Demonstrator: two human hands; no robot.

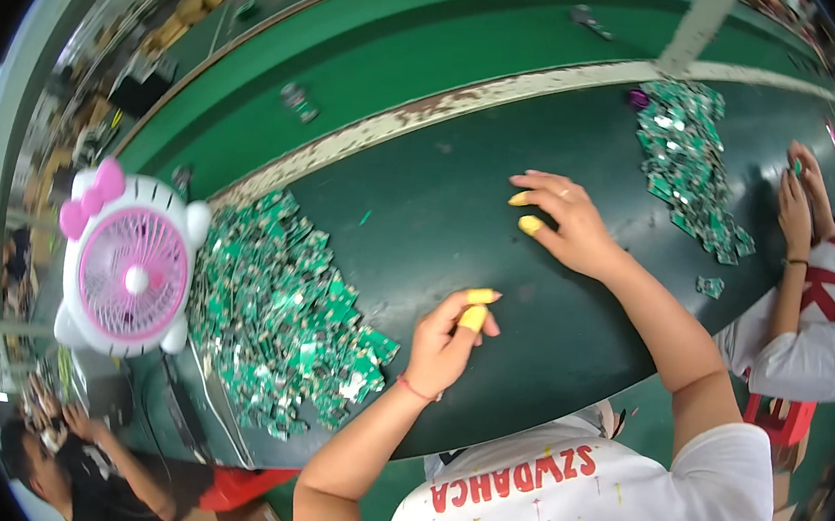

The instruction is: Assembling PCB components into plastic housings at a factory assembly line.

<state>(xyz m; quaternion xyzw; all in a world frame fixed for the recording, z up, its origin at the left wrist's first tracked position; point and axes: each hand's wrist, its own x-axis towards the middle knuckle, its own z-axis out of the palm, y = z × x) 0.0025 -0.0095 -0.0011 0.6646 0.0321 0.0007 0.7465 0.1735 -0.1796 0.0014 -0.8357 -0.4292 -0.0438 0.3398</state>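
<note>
**Hands bare of boards between two green heaps**

Head view, looking down on a dark green table (462, 215) whose edges bend with the fisheye lens.

Left hand (448, 342) rests on the table with its fingers curled loosely toward the palm. Yellow finger cots (476, 308) cover the thumb and forefinger tips, which nearly meet. Nothing shows between them, so the hand seems to hold nothing, though a very small part could be hidden. The cots probably keep skin off the boards.

Right hand (560, 217) lies further out on the bare middle of the table, palm down, fingers bent and spread a little, also with yellow cots on two tips. It grips nothing and only touches the tabletop.

Left heap (292, 314) is a wide pile of small green circuit boards, loosely tumbled, just beside the left hand and within easy reach. Its near edge spills toward the table's rim.

Right heap (693, 162), a second pile of the same boards, lies well apart from the right hand, at the far right. One stray board (709, 286) lies alone near it.

Fan (132, 271), pink and white with a bow and cat ears, stands at the left heap's outer side, facing up toward the camera, likely for cooling the workers.

Co-worker's hands (804, 192) work at the right heap's far edge. Another person sits at lower left, below the fan.
</note>
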